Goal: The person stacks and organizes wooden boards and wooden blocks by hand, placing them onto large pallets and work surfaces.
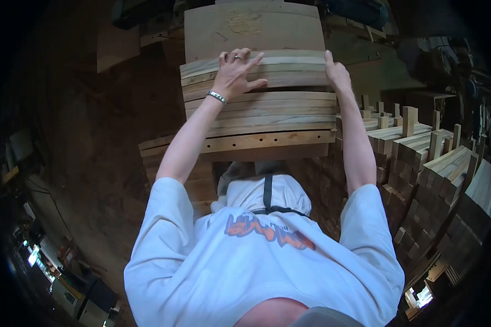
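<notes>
Several pale wooden strips (294,76) lie side by side across a wooden surface in front of me. My left hand (236,72), with a ring and a bracelet, rests on the far strips. Its thumb and index finger are spread, while the other fingers bend toward the far edge. My right hand (338,73) is closed at the right end of the far strips, one digit pointing away along their ends; its other fingers are partly hidden. A dark gap separates the far strips from the nearer strips (289,111). Closest to me is a strip with several dark holes (297,137).
Beyond the strips is a flat board (207,32) with a patch of sawdust (244,23). Stacked lumber (412,147) with upright pieces stands at my right. Machinery (84,297) is at the lower left, and the brown floor (87,125) stretches along the left.
</notes>
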`<state>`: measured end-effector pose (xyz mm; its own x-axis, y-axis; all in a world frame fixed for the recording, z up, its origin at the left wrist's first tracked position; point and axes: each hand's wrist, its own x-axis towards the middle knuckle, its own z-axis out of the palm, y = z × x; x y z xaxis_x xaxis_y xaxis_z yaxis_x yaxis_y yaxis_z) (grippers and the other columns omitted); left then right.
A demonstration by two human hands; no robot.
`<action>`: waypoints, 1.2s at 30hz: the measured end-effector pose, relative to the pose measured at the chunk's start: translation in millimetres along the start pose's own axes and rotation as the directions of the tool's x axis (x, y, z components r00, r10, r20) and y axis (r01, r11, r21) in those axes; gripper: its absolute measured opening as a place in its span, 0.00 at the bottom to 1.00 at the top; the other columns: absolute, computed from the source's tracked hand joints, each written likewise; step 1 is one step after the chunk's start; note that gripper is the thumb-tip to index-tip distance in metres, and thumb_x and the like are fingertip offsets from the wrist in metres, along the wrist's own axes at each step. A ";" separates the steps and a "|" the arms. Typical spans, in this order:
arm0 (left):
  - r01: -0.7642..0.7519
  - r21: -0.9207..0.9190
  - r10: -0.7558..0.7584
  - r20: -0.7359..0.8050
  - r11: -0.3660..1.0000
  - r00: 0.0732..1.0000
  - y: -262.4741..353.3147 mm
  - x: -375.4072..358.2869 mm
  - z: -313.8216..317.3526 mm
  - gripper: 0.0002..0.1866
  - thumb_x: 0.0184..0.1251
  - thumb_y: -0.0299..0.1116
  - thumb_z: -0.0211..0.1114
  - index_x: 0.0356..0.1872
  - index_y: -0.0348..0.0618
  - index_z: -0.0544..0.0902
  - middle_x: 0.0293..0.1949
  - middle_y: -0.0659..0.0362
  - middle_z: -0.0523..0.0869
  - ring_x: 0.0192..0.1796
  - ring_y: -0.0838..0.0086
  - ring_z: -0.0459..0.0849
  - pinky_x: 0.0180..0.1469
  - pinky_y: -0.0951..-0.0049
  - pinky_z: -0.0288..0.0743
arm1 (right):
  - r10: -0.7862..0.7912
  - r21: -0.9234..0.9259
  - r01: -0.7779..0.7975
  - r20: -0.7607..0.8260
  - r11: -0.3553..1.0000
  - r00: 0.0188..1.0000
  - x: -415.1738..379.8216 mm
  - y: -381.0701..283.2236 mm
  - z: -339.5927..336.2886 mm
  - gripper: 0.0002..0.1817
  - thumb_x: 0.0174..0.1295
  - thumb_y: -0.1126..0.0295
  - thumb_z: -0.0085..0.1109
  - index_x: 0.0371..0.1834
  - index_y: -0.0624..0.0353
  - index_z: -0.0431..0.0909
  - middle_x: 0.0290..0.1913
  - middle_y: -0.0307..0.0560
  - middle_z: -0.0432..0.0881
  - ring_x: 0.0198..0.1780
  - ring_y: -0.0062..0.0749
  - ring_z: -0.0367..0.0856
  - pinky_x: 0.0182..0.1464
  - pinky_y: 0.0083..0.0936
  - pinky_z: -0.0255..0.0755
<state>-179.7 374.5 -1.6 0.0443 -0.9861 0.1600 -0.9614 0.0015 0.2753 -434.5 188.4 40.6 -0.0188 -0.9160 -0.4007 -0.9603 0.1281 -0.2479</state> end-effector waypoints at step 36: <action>-0.268 -0.151 0.302 0.286 0.952 0.910 52.5 -37.4 -19.8 0.60 0.36 0.49 0.73 0.76 0.47 0.54 0.70 0.42 0.63 0.71 0.49 0.62 0.68 0.47 0.58 | 0.338 0.395 0.857 -0.898 0.331 0.283 -510.8 182.0 -342.2 0.24 0.70 0.51 0.51 0.59 0.57 0.74 0.52 0.43 0.80 0.50 0.33 0.80 0.50 0.35 0.76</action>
<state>-226.5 414.8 25.7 -0.3273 -0.9440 -0.0425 -0.8857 0.2908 0.3620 -694.9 549.5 502.0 -0.5798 -0.5572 0.5945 -0.2237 -0.5927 -0.7737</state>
